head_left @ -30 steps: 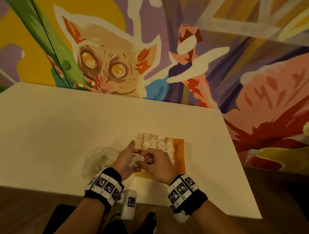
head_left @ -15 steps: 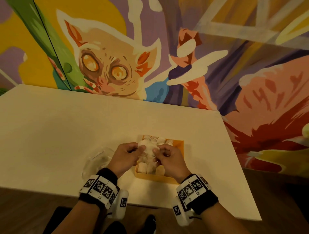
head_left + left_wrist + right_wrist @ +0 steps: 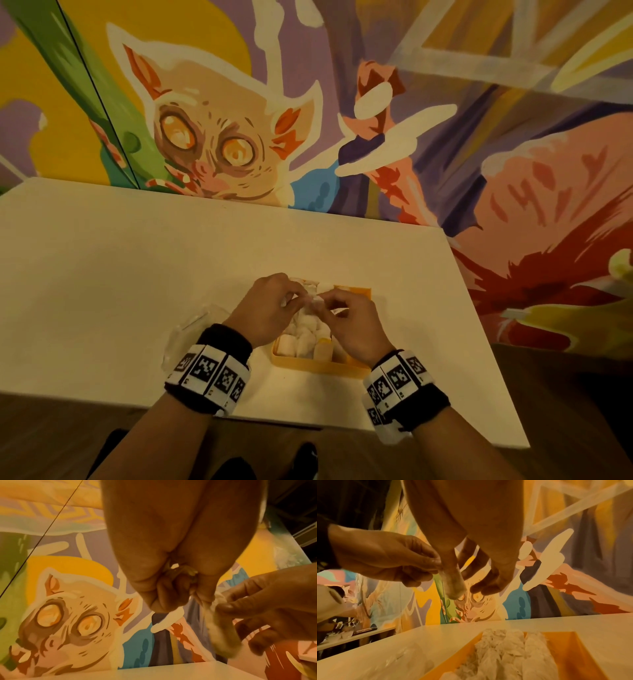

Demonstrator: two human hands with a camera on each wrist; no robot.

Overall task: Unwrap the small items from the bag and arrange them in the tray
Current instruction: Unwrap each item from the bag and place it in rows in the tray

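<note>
Head view: tray (image 3: 356, 370) mostly filled with white items (image 3: 305, 334); bag (image 3: 191, 329) lies left. Left wrist: left hand (image 3: 171, 582) pinches one item (image 3: 221, 627). Right wrist: right hand (image 3: 471, 555) pinches it above the tray; right column unfilled.

Bag (image 3: 191, 329) left of tray (image 3: 318, 368)

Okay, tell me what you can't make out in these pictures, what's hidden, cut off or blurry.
- Piece both hands pinch: blurred in both wrist views; wrapped or bare is unclear.
- Tray: in the head view the left hand and right hand cover its middle; the right wrist view's bottom edge crops it.
- Bag: head view, the left wrist covers part of it; contents too faint to tell.
</note>
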